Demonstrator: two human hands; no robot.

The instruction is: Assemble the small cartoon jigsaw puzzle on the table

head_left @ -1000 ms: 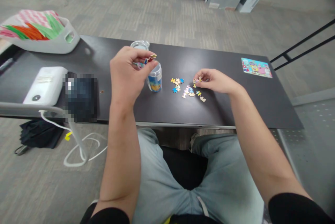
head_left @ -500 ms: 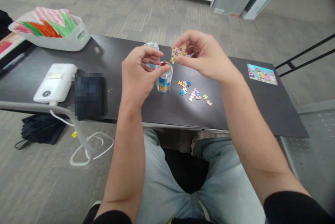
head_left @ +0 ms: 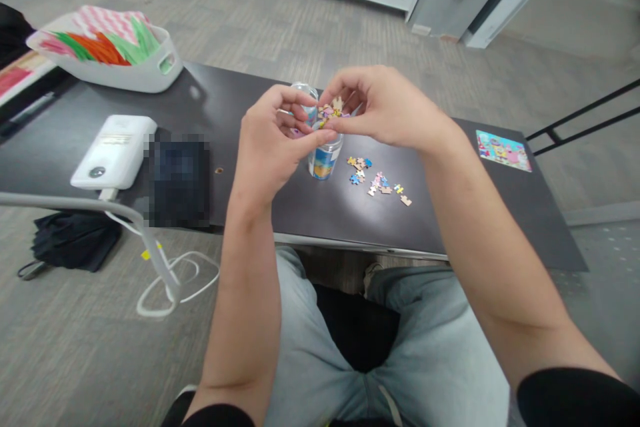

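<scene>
My right hand point(head_left: 373, 107) pinches a cluster of small jigsaw puzzle pieces point(head_left: 331, 110) between thumb and fingers, just above a clear plastic cup point(head_left: 325, 164) with a blue and yellow picture. Curved beside the mouth of that cup is my left hand point(head_left: 280, 127), its thumb and fingers apart. No held piece can be made out in it. Behind the fingers stands a second clear container point(head_left: 306, 90), partly hidden. More loose puzzle pieces point(head_left: 381, 184) lie on the dark table point(head_left: 350, 220), right of the cup.
A colourful picture card point(head_left: 504, 150) lies at the table's right end. On the left are a white basket point(head_left: 155, 74) of bright-coloured items, a white power device point(head_left: 115, 150) with a cable, and a blurred dark object point(head_left: 180, 180). A grey metal tube point(head_left: 75, 200) crosses the front left.
My right hand has brought its puzzle pieces left, over the cup, close to my left hand. The red piece by my left fingers is out of sight. The whole view has shifted slightly.
</scene>
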